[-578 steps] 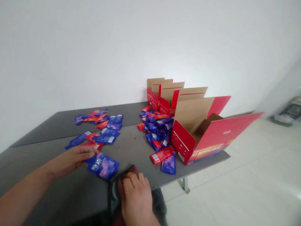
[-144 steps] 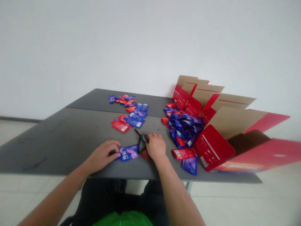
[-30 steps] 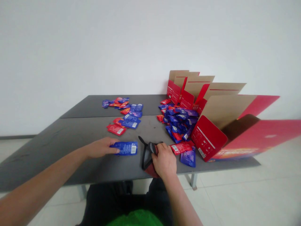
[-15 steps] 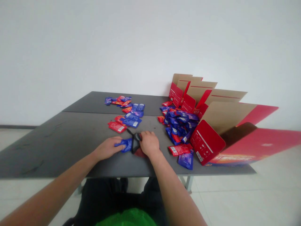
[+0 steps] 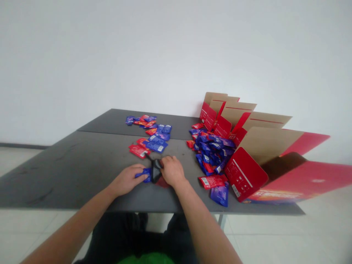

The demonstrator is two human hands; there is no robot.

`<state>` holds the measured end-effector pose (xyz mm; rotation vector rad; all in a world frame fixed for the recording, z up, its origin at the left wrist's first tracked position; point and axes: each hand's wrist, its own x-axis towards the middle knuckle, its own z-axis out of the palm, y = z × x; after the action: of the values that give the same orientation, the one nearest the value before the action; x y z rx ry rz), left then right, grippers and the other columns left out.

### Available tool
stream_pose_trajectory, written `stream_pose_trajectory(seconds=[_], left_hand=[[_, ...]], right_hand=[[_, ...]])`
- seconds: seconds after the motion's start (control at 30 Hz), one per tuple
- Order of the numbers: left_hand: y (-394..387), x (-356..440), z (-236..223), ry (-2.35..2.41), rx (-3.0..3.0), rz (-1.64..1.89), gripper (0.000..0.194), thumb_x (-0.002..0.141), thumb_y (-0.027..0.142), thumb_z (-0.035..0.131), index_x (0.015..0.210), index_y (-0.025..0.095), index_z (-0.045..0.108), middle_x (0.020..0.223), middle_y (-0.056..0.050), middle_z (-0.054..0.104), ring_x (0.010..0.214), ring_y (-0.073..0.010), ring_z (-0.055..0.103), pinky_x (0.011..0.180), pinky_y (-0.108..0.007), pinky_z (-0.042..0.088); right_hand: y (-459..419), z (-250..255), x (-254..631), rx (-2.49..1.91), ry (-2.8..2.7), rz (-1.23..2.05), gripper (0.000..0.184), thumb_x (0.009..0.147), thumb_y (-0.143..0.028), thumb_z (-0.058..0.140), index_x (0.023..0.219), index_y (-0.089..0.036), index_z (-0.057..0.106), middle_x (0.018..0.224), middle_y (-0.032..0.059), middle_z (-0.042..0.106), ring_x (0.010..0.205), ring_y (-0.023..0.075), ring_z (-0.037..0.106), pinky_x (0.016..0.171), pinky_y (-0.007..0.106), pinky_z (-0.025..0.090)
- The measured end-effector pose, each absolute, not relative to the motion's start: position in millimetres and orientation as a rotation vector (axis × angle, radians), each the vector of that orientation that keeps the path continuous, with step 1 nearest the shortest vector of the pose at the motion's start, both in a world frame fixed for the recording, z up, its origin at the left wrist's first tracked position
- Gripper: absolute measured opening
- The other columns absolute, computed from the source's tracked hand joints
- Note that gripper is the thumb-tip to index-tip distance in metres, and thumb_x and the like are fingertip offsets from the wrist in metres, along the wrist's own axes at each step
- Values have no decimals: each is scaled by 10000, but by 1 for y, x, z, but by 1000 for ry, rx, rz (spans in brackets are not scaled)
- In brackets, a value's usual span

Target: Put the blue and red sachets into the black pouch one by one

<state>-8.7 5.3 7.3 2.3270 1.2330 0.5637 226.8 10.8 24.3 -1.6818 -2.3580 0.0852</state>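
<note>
Blue packet, pinched between thumb and fingers of the left hand, low over the front of a dark grey table, with the far end against or under a black tool; cannot tell which. Slim, flexible and slightly shiny in look, mostly covered, with print too small to read. Right hand closed over the right side of the black tool, with fingers curled at the edge. Hard-looking and angular on top, with a thin dark strip sticking out toward the wall and dark red material beneath the fingers.

Beyond the hands, a loose trail of flat packets, red, orange and blue, some overlapping, with white label patches. To the right, a thick heap of packets, crinkled and glossy, mostly blue-violet with red mixed in. Just in front of the heap, a red packet partly over a purple packet. Alongside, a large open box of stiff cardboard, red outside and plain brown inside, with flaps raised. Behind, more open boxes in a row toward the smooth pale wall.
</note>
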Motion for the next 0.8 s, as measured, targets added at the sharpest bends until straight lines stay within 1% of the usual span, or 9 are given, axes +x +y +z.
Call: stream_pose_trajectory(seconds=[0.1,0.17,0.3,0.37,0.47,0.57,0.63,0.7,0.8], left_hand=[[3,-8,10,1204,2330,570,368,1001,466,523,833,213,730,1008,-37,714,937,-208,663,882,-291,497],[3,-10,8,1194,2324,577,348,1000,451,529,839,216,729,1003,-37,711,932,-210,662,877,-293,498],[7,-12,-2,1208,2288,618,185,924,320,582,858,225,726,989,-51,725,980,-248,664,910,-329,507],[6,-12,-4,1260,2283,612,181,902,290,578,813,217,718,944,-61,720,948,-256,662,887,-345,510],[3,-10,1,1238,2326,612,271,957,357,559,786,208,707,962,-59,703,941,-233,650,885,-332,494],[0,-9,7,1187,2333,625,335,997,434,547,811,207,707,1005,-44,696,957,-211,646,892,-308,486],[0,-9,7,1186,2328,621,345,1002,438,538,808,209,708,997,-41,695,952,-211,647,885,-306,487],[1,-10,4,1177,2325,616,299,985,386,545,806,214,712,1000,-46,701,974,-223,648,907,-314,491],[4,-12,-1,1217,2296,621,192,915,272,555,833,217,720,1026,-63,718,1023,-253,649,950,-346,495]], right_hand=[[21,35,248,-1863,-2272,59,167,999,-217,543,1070,-175,689,1153,121,693,1066,255,573,917,359,435],[18,44,241,-1848,-2224,10,175,1000,-238,547,1099,-180,679,1170,123,682,1079,262,566,907,363,439],[2,44,201,-1485,-2333,-33,202,986,-331,602,1144,-217,656,1203,79,665,1135,255,539,940,354,442],[0,36,193,-1394,-2453,20,186,981,-345,619,1108,-218,663,1166,63,678,1118,250,548,933,351,450],[10,30,209,-1590,-2441,58,154,984,-303,614,1090,-208,673,1158,70,689,1094,238,564,934,342,448],[24,35,232,-1820,-2312,23,175,1010,-259,558,1107,-177,678,1174,120,684,1095,253,570,931,362,447],[23,41,234,-1864,-2253,-11,194,1023,-267,536,1114,-167,675,1173,135,678,1097,262,565,926,370,447],[14,43,222,-1749,-2265,-38,186,1018,-293,555,1125,-188,665,1185,113,671,1112,254,550,949,362,436],[-3,36,201,-1428,-2421,-17,177,982,-334,624,1111,-217,654,1175,67,671,1127,247,530,952,349,428]])
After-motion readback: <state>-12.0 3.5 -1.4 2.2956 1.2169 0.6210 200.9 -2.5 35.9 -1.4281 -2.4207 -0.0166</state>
